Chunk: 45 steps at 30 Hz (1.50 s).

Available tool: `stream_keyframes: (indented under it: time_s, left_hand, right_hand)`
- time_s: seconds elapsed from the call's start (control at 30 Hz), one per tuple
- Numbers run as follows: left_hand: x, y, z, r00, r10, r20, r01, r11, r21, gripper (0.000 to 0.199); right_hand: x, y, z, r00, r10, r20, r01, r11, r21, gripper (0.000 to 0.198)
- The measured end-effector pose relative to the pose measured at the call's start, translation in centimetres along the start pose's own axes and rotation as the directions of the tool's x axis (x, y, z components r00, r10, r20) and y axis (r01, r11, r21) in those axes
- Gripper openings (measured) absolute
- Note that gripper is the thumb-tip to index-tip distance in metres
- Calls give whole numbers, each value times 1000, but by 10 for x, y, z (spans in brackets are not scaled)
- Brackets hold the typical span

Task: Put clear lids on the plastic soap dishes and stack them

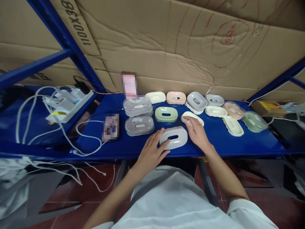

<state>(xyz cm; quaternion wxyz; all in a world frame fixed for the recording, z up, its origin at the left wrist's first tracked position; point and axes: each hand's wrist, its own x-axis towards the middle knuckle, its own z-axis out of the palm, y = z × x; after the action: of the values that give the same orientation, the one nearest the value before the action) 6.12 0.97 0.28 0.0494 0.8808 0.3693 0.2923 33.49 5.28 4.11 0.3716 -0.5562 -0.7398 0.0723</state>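
A pale lavender oval soap dish point(179, 143) with a dark slot lies on the blue table in front of me. My left hand point(152, 149) holds its left end, one finger across the top near the slot and the others around its edges. My right hand point(197, 131) is just right of it, with fingers extended and fingertips touching a cream oval tray point(195, 117), whose front edge is partly hidden by the hand. Behind the lavender dish sits a green slotted dish point(166, 118). Two grey soap boxes with clear lids, the nearer box point(139, 129) included, stand at left.
Along the back are a peach dish point(176, 101), a grey dish point(196, 102) and several cream trays. A clear-lidded green box point(255, 122) is at right. A blurred-out phone point(130, 84) leans on cardboard. Cables and a white power strip point(71, 106) lie left.
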Motion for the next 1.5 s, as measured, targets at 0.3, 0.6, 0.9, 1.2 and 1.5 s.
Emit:
stream_keyframes:
  time_s: [0.3, 0.6, 0.9, 1.2, 1.5]
  left_hand:
    - [-9, -1, 2, 991, -125, 40, 131, 972, -193, 43]
    - [20, -2, -3, 982, -135, 131, 174, 920, -352, 31]
    - [49, -14, 8, 980, 31, 196, 31, 952, -306, 33]
    - [22, -17, 10, 988, 4, 155, 25, 982, -185, 35]
    - [-8, -20, 2, 995, -102, 14, 103, 973, -205, 26]
  right_hand:
    - [-71, 53, -17, 985, -58, 160, 88, 979, -183, 33]
    - [-71, 22, -5, 987, -117, 111, 121, 992, -29, 86]
    - [-71, 28, -9, 965, -259, 47, 263, 960, -99, 36]
    - [-71, 16, -4, 920, -352, 171, 368, 927, -76, 35]
    - [47, 70, -1, 933, -136, 333, 238, 927, -289, 48]
